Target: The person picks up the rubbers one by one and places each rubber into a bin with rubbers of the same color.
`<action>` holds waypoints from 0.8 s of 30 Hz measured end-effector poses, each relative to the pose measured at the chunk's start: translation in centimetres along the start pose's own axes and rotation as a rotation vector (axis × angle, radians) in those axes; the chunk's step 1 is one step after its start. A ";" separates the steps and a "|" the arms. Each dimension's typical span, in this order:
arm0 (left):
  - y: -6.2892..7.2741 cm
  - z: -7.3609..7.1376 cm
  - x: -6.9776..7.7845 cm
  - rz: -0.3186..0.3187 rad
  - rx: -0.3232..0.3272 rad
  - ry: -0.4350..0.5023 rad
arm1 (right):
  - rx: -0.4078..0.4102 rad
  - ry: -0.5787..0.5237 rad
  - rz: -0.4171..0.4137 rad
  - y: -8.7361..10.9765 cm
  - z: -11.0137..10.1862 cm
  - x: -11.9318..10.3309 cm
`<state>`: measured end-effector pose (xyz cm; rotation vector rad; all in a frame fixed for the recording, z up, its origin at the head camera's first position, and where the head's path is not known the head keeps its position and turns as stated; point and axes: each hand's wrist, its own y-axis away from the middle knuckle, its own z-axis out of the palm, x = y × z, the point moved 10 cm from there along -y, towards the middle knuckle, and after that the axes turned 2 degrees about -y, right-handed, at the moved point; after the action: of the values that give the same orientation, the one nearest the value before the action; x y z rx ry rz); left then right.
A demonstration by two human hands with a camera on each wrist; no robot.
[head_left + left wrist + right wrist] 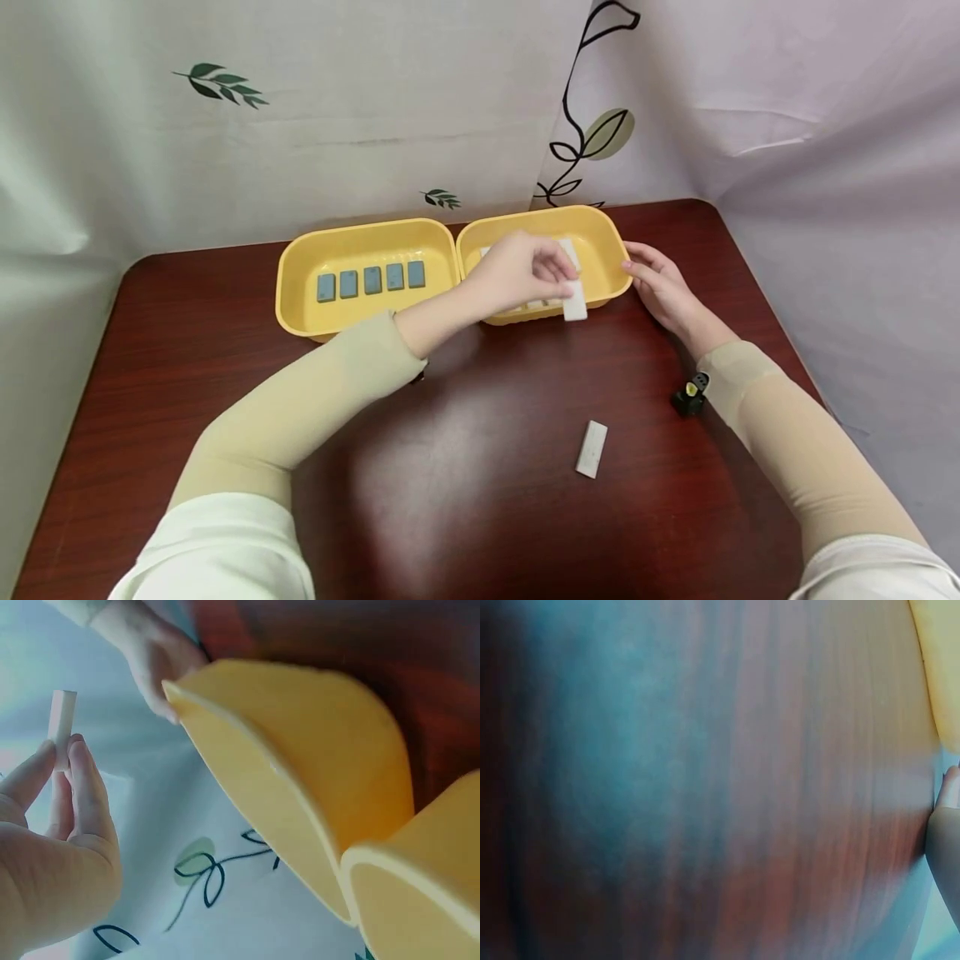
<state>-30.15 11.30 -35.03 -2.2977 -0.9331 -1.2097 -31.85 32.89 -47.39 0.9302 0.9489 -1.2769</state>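
Observation:
My left hand [517,271] pinches a small white rectangular block [575,302] between thumb and fingers, above the front edge of the right yellow bin [600,242]. In the left wrist view the same white block [62,724] stands upright from the fingertips. My right hand [663,292] holds that bin's right end, thumb at the rim. More white blocks [567,248] lie inside this bin, partly hidden by my left hand. One long whitish block [592,449] lies on the table, nearer to me. The right wrist view catches only part of the right hand [946,832].
A second yellow bin [292,287] touches the right one on its left side and holds a row of several grey-blue blocks [372,281]. Both stand at the back of the dark red wooden table [480,450], before a patterned curtain [360,108].

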 end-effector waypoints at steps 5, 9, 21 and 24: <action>-2.7 -0.6 -0.8 -0.024 0.032 0.039 | -0.005 -0.009 -0.001 -0.1 0.0 0.3; -4.5 -0.8 -2.0 -0.042 0.056 -0.006 | -0.002 -0.014 -0.006 -0.1 0.0 0.3; -7.0 0.4 -5.8 -0.185 0.090 -0.189 | 0.003 -0.002 -0.001 0.0 0.0 0.0; -7.3 1.0 -6.0 -0.180 0.084 -0.227 | 0.004 -0.003 0.000 0.0 0.0 0.0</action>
<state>-37.18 14.81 -40.40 -2.3585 -1.2698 -0.9686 -31.81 32.93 -47.37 0.9313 0.9444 -1.2806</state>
